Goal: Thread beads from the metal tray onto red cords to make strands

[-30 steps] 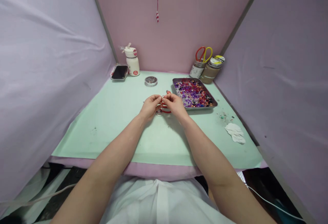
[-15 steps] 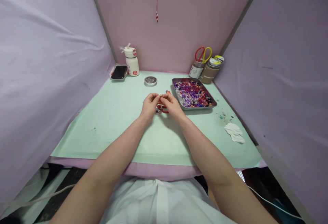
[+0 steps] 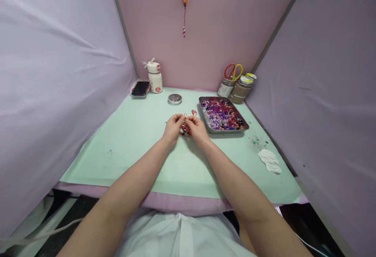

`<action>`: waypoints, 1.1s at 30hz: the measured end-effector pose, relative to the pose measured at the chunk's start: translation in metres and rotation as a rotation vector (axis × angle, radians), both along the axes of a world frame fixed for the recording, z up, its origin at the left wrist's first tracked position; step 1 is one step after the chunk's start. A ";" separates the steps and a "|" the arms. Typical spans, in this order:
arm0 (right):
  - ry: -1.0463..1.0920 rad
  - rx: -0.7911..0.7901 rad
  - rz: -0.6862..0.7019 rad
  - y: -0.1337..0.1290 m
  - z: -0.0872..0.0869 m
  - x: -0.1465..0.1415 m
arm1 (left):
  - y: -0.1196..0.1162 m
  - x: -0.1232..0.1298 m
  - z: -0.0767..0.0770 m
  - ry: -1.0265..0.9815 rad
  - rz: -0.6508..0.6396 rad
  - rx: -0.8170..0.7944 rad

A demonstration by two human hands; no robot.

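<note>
Near the middle of the pale green table, my left hand (image 3: 173, 127) and my right hand (image 3: 197, 128) meet at the fingertips. Both pinch a thin red cord (image 3: 185, 115), whose small loop stands up between them. Below the fingertips, a red strand with dark beads (image 3: 185, 133) hangs or lies between the hands; its lower part is too small to make out. Just behind my right hand lies a small red and white item (image 3: 194, 113). The bead tray (image 3: 226, 131) is to the right of that hand, filled with purple, red and clear beads.
A round dish (image 3: 175, 99), a white bottle (image 3: 155, 80) and a phone (image 3: 140, 89) stand toward the back left. Scissors (image 3: 234, 72) in a can and a brown jar (image 3: 240, 92) are at the back right. A crumpled white tissue (image 3: 269, 161) lies on the right.
The whole view has shifted, so things appear slightly lower. The cord loop now shows more clearly above the fingertips, and the red strand beneath has changed shape. Both hands remain pinched together.
</note>
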State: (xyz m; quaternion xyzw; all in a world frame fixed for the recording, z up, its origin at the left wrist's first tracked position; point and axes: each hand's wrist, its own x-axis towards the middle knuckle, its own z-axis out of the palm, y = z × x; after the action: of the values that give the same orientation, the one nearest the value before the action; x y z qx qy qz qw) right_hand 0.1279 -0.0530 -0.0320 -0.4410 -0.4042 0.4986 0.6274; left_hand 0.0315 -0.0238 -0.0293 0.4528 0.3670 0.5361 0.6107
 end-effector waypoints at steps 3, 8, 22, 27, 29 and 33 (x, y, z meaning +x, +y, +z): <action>-0.037 -0.011 -0.075 0.001 0.000 -0.001 | 0.000 0.000 -0.001 -0.043 -0.039 0.001; -0.062 -0.021 -0.127 0.000 0.000 -0.001 | -0.003 0.000 0.002 -0.092 -0.031 -0.030; -0.121 0.055 -0.129 -0.003 0.004 0.002 | -0.004 -0.003 0.007 -0.147 -0.093 -0.052; -0.117 0.072 -0.099 -0.004 0.006 -0.002 | -0.005 -0.003 0.011 -0.172 -0.112 -0.049; -0.109 0.076 -0.094 -0.005 0.004 -0.003 | -0.005 -0.003 0.010 -0.177 -0.112 -0.050; -0.090 0.077 -0.111 -0.005 0.002 -0.002 | -0.005 -0.003 0.008 -0.171 -0.114 -0.051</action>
State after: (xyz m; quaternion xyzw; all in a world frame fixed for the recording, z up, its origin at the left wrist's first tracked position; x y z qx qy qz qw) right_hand 0.1255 -0.0576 -0.0303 -0.4604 -0.4257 0.4268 0.6517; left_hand 0.0281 -0.0290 -0.0210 0.4101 0.3005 0.5275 0.6806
